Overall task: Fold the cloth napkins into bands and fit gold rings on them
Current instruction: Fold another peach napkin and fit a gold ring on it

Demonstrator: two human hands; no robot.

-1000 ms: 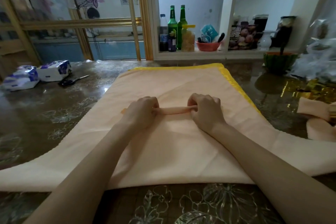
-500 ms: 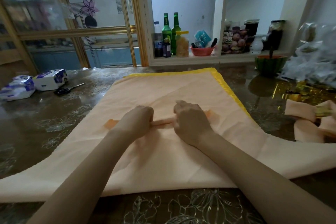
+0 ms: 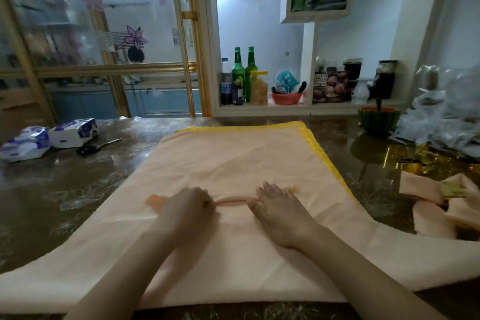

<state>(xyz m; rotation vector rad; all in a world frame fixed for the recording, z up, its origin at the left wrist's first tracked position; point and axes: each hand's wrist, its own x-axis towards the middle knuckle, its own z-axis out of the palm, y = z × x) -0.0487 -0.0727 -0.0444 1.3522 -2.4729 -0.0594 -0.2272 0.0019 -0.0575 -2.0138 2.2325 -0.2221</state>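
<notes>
One rolled napkin [image 3: 233,200] lies across the middle of a yellow-edged peach cloth [image 3: 233,158] spread on the counter [image 3: 78,184]. The left hand [image 3: 185,205] has a closed grip, fingers curled over the roll. The right hand [image 3: 279,209] presses flat on it, fingers straight, gripping nothing. Near the far left corner sit two blue-and-white tissue packs [image 3: 74,132], their print too blurred to read, and one pair of scissors [image 3: 96,147]. Two green bottles [image 3: 237,70] stand on the shelf [image 3: 285,109] beyond the far edge.

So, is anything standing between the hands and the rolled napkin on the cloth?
Nothing visible. The left hand grips the rolled napkin, and the right hand lies flat on its right part. Both touch it directly, on the peach cloth.
</notes>
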